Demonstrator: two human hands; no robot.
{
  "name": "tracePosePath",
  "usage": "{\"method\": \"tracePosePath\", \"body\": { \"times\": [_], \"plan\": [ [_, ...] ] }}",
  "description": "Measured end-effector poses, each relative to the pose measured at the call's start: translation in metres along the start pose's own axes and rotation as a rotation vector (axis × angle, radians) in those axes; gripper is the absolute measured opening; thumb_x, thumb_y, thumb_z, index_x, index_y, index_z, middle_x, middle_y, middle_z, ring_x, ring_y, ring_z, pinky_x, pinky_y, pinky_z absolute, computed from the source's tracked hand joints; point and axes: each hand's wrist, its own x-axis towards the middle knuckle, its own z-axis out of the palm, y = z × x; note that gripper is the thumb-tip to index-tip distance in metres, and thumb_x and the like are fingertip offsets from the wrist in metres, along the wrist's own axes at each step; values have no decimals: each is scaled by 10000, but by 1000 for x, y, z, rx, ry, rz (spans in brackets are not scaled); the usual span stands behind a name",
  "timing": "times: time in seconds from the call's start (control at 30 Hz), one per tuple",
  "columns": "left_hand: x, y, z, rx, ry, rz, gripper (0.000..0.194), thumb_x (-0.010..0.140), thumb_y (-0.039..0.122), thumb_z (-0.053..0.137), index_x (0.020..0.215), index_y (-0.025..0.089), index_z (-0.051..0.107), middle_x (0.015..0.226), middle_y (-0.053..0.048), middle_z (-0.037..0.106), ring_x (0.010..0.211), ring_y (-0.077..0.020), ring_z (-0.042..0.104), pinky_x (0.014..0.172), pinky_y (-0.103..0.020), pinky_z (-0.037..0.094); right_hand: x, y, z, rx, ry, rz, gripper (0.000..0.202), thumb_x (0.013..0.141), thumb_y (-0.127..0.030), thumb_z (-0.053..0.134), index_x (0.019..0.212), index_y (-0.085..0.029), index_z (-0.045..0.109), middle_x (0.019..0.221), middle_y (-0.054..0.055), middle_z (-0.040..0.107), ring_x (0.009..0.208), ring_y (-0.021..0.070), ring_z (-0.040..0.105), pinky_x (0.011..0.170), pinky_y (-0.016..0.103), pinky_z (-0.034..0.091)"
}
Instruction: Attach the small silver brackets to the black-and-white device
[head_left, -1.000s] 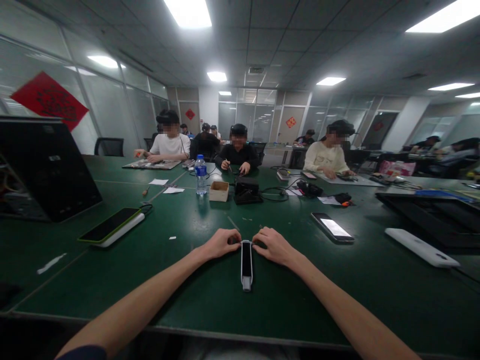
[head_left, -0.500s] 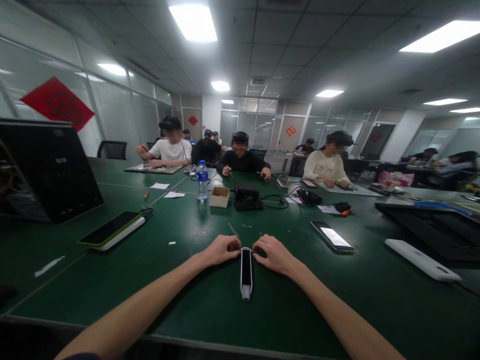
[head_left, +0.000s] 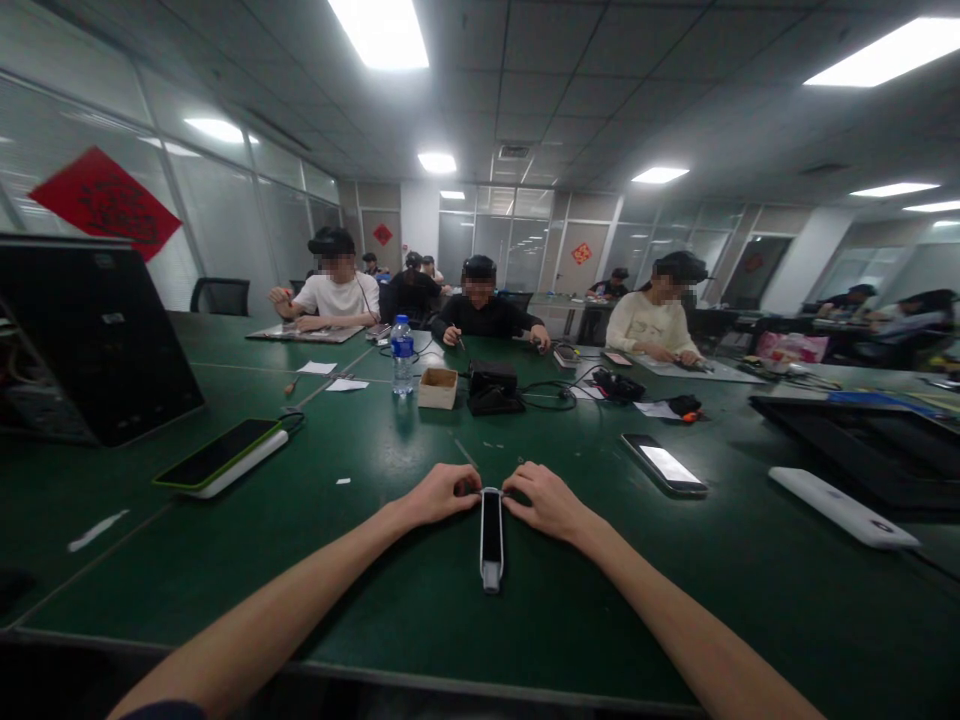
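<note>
A slim white scanning pen [head_left: 491,530] with a long black screen lies on the green table, its clear-tipped end pointing toward me. At its far end, my left hand [head_left: 448,490] is closed, with thumb and index finger pinched at the left corner. My right hand [head_left: 544,497] mirrors it, fingers curled in against the right corner. Both wrists rest near the tabletop. Exactly what the fingertips grip at the pen's edge is too small to make out.
Left stand a green-edged phone on a white power bank [head_left: 232,455] and a black computer case [head_left: 112,340]. Ahead are a water bottle [head_left: 403,360], small box [head_left: 438,390] and black adapter [head_left: 493,388]. Right lie a lit phone [head_left: 664,464] and white power bank [head_left: 840,508]. Co-workers sit opposite.
My hands and the pen keep nearly the same place; the view has tilted slightly. Across the table, a co-worker's hand has shifted a little.
</note>
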Motion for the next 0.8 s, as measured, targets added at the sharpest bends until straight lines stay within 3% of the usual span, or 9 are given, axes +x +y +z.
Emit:
{"method": "tracePosePath", "body": {
  "times": [0.47,0.6,0.7,0.8],
  "plan": [
    [0,1,-1,-2,3,7,160,823,279,608,905,144,633,724,12,614,618,-106,545,620,-211,434,-1,0,0,-9,-5,11,159,877,-266,544,940,-157,642,927,61,639,847,168,555,777,315,436],
    [0,2,-1,2,-15,-16,161,820,276,602,910,148,637,715,13,612,611,-106,539,603,-209,425,0,3,0,-32,5,2,216,851,-332,581,973,-164,639,927,67,640,856,181,558,759,309,437],
    [0,4,-3,9,-27,-37,175,821,284,592,923,149,634,734,6,616,623,-112,541,594,-212,420,0,15,-4,-51,57,33,286,843,-404,581,996,-169,636,949,71,643,879,194,561,784,323,431],
    [0,5,-5,9,-33,-31,195,825,305,583,934,151,632,766,-4,618,646,-123,544,594,-220,423,-6,47,-13,-71,135,149,301,893,-419,492,984,-171,638,948,73,646,885,196,563,801,327,418]
  ]
}}
